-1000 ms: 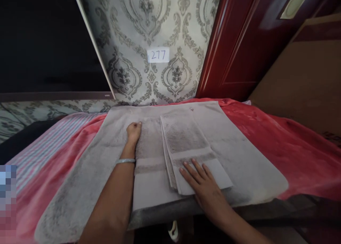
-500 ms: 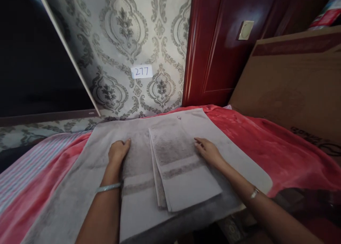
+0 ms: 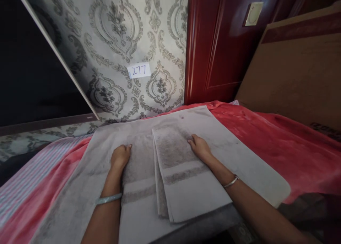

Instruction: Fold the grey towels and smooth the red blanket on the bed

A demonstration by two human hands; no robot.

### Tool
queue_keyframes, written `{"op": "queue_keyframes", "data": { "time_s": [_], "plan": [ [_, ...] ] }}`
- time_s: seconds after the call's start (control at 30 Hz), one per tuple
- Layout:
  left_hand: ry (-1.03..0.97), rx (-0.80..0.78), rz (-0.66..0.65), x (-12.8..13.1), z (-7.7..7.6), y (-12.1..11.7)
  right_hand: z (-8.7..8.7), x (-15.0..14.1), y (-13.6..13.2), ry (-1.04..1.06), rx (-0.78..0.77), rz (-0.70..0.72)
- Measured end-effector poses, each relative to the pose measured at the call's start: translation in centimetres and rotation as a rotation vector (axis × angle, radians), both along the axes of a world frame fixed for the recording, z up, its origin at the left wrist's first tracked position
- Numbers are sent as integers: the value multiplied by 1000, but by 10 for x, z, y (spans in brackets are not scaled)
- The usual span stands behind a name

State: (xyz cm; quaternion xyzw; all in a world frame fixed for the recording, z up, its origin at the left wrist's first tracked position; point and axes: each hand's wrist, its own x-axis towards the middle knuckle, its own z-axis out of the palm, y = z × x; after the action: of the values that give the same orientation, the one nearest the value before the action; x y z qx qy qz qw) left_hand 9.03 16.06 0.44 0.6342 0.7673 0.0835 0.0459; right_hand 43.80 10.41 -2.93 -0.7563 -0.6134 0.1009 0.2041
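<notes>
A grey-brown towel (image 3: 183,162) with a darker band near its front end lies before me, its right part folded back over in layers. My left hand (image 3: 121,157) is closed at the left edge of the towel, thumb on top and the other fingers hidden below. On the other side, my right hand (image 3: 199,148) pinches the right edge of the folded upper layer, its fingers curled in. Under the towel is a larger light grey cloth (image 3: 80,173), spread flat.
A red blanket (image 3: 255,144) lies beneath the grey cloth, with a striped sheet (image 3: 45,169) at the left. Behind are a dark screen (image 3: 34,66), a patterned wall with a paper label (image 3: 139,70), a red door frame (image 3: 201,52) and a large cardboard box (image 3: 301,69).
My right hand has shifted slightly left and its fingers have closed on the towel's right edge. My left hand stays at the left edge. The camera view has tilted a little.
</notes>
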Motion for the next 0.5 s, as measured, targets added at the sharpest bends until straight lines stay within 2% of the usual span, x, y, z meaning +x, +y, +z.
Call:
{"op": "queue_keyframes", "data": {
  "time_s": [0.33,0.5],
  "plan": [
    [-43,23,18,4,-2,-3,-8,2,2,6,46,-18],
    [-96,69,36,9,4,-17,-7,1,2,19,64,-7]
  ]
}}
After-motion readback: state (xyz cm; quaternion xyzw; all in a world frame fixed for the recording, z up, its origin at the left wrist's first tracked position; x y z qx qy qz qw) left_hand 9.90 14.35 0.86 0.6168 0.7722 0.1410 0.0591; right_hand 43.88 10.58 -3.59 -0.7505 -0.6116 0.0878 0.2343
